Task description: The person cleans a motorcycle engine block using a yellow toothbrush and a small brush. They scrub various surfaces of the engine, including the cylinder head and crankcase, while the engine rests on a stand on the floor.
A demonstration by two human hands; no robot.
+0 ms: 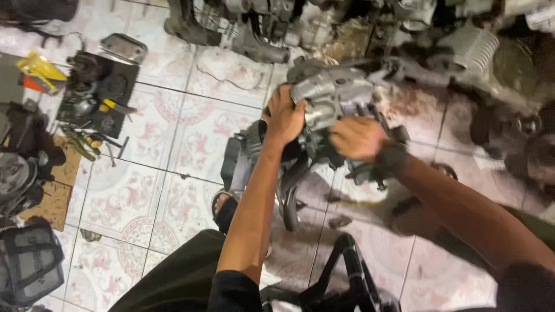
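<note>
Head view, looking down at a tiled floor [173,144] with pink pattern. Both hands on a grey metal engine part [332,95], held up above the floor near frame centre.

Left hand [284,115] wraps the left side of the engine part, fingers curled closed around its edge, thumb side toward camera. Right hand [357,138] grips the lower right of the same part, fingers folded under it, holding it; a dark wristband [393,156] sits on that wrist. Motion blur on the part, details soft.

Below the hands, a black engine assembly [248,153] sits on the floor, touching or just under the held part, cannot tell which. A sandalled foot [224,209] shows just beside it, lower left. Dark trousers at the bottom edge. A black tubular frame [347,271] lies bottom centre.

Left side: black tray [124,81] with small engine parts and a yellow-handled tool [115,106]. Screwdrivers [87,141] lie just below it. Cardboard sheet [60,185] further left. Yellow container [37,66] upper left. A dark bag [29,263] lower left.

Top and right: heap of grey engine casings [462,46], well apart from the tray.
</note>
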